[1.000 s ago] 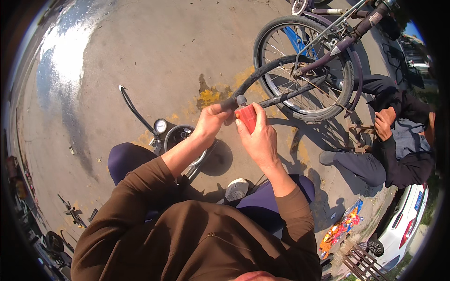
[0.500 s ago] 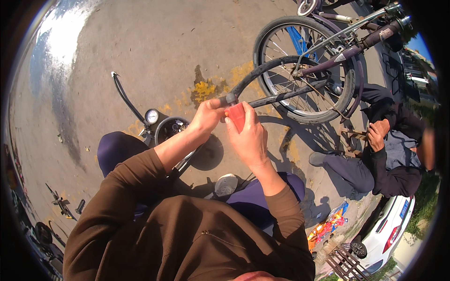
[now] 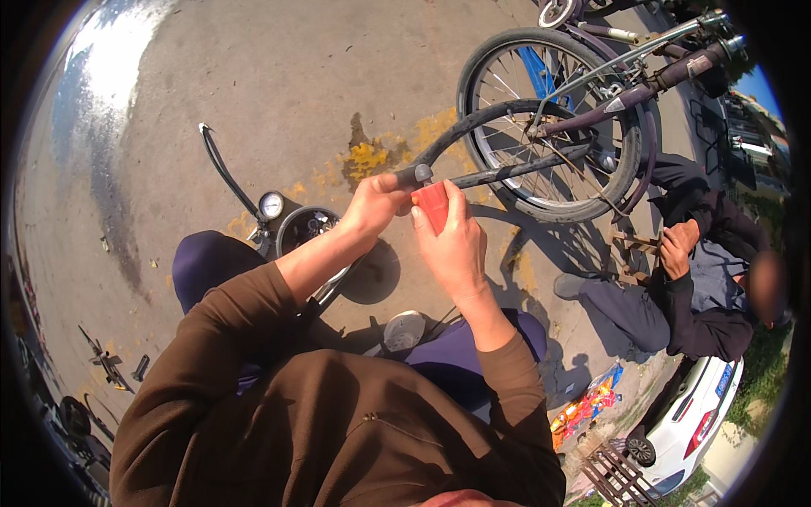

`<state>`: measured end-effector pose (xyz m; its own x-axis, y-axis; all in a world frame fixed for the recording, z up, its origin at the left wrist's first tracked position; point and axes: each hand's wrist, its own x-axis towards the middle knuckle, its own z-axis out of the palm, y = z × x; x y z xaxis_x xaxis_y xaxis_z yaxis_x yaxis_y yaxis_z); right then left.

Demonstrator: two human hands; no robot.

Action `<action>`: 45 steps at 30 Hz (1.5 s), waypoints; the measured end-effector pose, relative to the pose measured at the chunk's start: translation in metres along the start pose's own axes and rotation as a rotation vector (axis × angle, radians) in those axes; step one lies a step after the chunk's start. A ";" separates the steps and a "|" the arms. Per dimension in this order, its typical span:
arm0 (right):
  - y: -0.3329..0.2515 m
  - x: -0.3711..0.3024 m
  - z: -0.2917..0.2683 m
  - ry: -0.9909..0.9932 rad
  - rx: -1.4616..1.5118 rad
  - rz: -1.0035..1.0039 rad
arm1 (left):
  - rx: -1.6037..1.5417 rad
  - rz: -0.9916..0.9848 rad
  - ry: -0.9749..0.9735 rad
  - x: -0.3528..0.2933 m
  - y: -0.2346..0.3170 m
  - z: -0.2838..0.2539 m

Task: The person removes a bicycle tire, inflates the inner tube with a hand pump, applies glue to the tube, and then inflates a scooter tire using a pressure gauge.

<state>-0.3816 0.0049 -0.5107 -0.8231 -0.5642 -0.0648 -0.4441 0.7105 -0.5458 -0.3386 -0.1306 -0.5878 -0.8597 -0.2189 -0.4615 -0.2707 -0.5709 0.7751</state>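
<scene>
A black inner tube point(image 3: 450, 138) hangs in a long loop out from the bicycle's wheel point(image 3: 464, 84) toward me. My left hand point(image 3: 372, 209) is closed on the near end of this loop, thumb and fingers pinching the rubber. In my right hand point(image 3: 454, 249) is a small red block-shaped thing point(image 3: 432, 205), gripped between thumb and fingers. Its upper end comes close to the folded grey-black bit of tube; whether they touch I cannot tell. The fingers partly cover the red thing, so its exact kind does not show.
A pump with a round gauge point(image 3: 271, 205) and a black hose stands left of my hands, beside a dark round container point(image 3: 293, 230). On the right another person point(image 3: 710, 270) sits near a small wooden stool point(image 3: 632, 253). A white car point(image 3: 694, 414) is farther off.
My right hand and the red thing have shifted slightly right. The left hand keeps its grip on the inner tube.
</scene>
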 end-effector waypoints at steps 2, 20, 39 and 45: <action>0.002 0.000 0.003 0.019 -0.002 -0.026 | -0.002 -0.001 -0.005 0.000 -0.001 0.000; -0.001 -0.001 0.004 0.006 0.006 -0.030 | 0.048 -0.007 0.025 0.001 -0.002 -0.005; -0.006 -0.008 0.005 0.003 0.065 -0.037 | 0.156 0.181 0.064 0.006 -0.023 0.001; -0.004 -0.007 0.003 0.039 0.006 -0.067 | 0.252 0.102 0.010 -0.011 0.004 0.000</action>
<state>-0.3725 0.0048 -0.5107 -0.8050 -0.5932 0.0043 -0.4964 0.6696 -0.5525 -0.3300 -0.1307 -0.5798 -0.8842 -0.2732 -0.3789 -0.2835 -0.3309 0.9001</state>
